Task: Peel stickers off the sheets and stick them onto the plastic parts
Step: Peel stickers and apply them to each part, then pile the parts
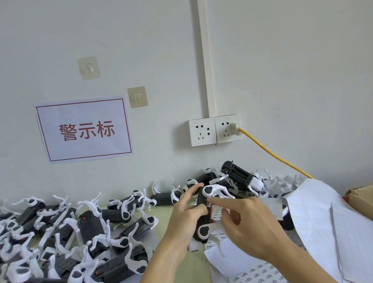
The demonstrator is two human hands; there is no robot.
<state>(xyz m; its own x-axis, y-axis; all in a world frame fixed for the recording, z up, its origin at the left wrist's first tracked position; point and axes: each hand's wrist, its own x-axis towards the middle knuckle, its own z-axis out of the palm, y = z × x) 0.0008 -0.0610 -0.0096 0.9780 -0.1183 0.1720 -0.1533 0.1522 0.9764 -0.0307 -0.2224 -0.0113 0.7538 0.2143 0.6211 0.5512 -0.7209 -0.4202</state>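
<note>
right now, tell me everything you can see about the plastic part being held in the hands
The held plastic part is a black, oblong body with white, curved leg-like pieces joined at black-and-white round caps, looking like hard moulded plastic. It stands roughly upright above the table, in front of the pile along the wall. The left hand grips its left side, fingers curled round it. The right hand presses its index finger to the upper body, where a small sticker seems to sit. Sticker sheets lie below.

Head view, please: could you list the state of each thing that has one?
Left hand: grips the plastic part.
Right hand: forefinger pressing on the part.
Plastic part: held upright.
Sticker sheet: lying flat, stickers left.
Yellow cable: plugged into the right socket.
Left socket: unused.
</note>
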